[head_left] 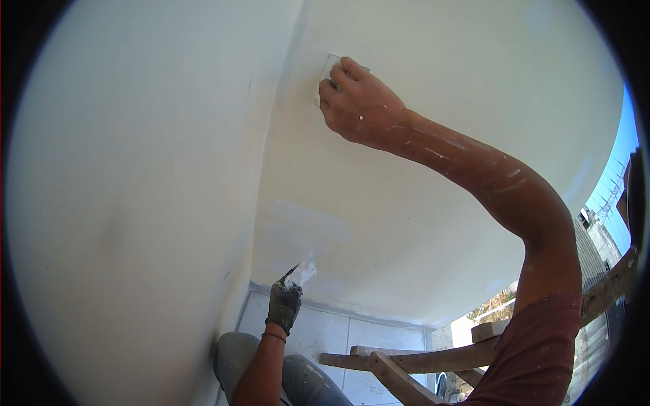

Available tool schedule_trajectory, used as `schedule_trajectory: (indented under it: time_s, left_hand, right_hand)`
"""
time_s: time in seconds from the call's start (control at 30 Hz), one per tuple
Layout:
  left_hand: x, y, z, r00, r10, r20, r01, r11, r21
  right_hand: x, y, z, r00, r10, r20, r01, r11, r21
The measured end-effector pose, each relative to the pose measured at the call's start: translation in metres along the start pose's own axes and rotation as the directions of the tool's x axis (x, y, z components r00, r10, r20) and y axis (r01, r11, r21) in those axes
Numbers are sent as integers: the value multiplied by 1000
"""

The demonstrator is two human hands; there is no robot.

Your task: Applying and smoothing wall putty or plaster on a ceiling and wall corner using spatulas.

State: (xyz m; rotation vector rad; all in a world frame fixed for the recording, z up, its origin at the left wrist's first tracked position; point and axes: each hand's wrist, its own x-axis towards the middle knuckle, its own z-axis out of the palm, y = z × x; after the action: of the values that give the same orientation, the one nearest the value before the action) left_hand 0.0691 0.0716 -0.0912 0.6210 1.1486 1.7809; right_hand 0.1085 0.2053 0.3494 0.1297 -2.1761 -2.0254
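Right hand (359,101) closed over a thin pale putty blade (328,71), pressed flat to the white wall (440,68) at its fingertips. Left hand (283,304), gloved, gripping a putty-laden knife (300,274) low beside the wall. Probably light, springy, slick with filler; best gripped across the back edge.

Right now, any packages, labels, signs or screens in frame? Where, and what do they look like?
None in view. Only a plain white wall, the right hand pressing a flat pale blade to it, and the gloved left hand holding a filler-coated putty knife.
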Motion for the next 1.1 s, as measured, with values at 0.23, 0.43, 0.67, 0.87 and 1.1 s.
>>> schedule_trajectory:
  time_s: [0.23, 0.43, 0.67, 0.87, 1.1]
  left_hand:
    - [1, 7, -1, 995, 23, 99, -15, 997, -82]
    - [1, 9, -6, 997, -52, 60, 54, 998, -25]
    - [-2, 0, -1, 999, 9, 49, -6, 999, -50]
    - [4, -6, -9, 998, 21, 64, -21, 1000, 6]
    - [-1, 5, -4, 997, -59, 42, 61, 997, -56]
  right_hand:
    - [-104, 3, -5, 997, -62, -46, 61, 998, -28]
    - [-113, 7, -30, 966, 48, 254, -76, 992, 101]
    - [-1, 83, 0, 972, -42, -233, 37, 999, -25]
    - [40, 57, 6, 990, -19, -139, 26, 999, 48]
    - [-22, 25, 21, 996, 91, 19, -92, 995, 34]
